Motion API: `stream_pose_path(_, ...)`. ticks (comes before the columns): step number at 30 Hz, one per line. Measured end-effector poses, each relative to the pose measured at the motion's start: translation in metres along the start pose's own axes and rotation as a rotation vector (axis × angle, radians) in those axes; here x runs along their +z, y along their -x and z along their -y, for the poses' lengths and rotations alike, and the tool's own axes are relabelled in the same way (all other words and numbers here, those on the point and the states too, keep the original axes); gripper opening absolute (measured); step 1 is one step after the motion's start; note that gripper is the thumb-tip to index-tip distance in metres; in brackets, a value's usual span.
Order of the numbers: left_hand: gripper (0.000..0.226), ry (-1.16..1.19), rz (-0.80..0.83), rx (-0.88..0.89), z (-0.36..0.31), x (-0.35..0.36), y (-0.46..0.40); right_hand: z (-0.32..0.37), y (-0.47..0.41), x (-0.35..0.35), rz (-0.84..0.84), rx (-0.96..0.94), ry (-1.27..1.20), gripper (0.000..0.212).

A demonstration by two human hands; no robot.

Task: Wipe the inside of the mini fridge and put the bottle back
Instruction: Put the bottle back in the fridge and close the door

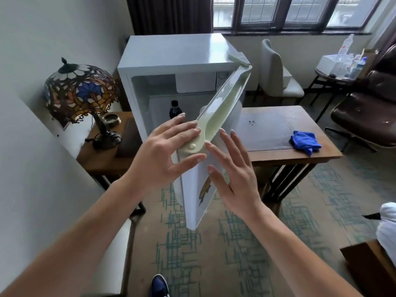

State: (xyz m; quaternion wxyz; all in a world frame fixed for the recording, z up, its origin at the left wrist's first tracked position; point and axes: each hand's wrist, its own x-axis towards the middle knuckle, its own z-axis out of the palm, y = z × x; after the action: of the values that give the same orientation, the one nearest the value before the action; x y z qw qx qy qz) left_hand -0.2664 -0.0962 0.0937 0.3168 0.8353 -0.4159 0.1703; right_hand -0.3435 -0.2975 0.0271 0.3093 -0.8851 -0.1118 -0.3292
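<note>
A white mini fridge [171,54] stands at centre, its door [199,202] swung partly open towards me. A dark bottle [175,109] with a black cap stands inside, partly hidden by my left hand. My left hand [165,151] has its fingers spread, resting on the cream top edge [216,116] of the door's free corner. On the door's outer side, my right hand [233,176] is held flat with fingers apart and holds nothing. A crumpled blue cloth [305,142] lies on the wooden table to the right.
A stained-glass lamp [79,91] and a metal bowl [111,120] sit on a side table left of the fridge. The wooden table [278,151] stands right of it, with a dark armchair [368,112], a white chair [276,76] and a cluttered stand [340,67] beyond. Patterned carpet covers the floor.
</note>
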Motion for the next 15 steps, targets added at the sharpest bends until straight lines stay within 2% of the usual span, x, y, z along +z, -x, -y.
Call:
stream_pose_path(5,0.055,-0.066,-0.113,-0.001,0.035,-0.008,0.007,0.002,-0.024,0.028,0.057,-0.076,0.0,0.045)
stream_pose_path(9,0.046,-0.095,-0.204,-0.01,0.063,-0.018,0.011,-0.005,-0.056,0.045,-0.02,-0.052,0.01,0.05)
stream_pose_path(15,0.027,-0.157,-0.309,0.033,0.106,-0.028,0.009,-0.034,-0.127,0.065,0.001,-0.01,0.197,0.054)
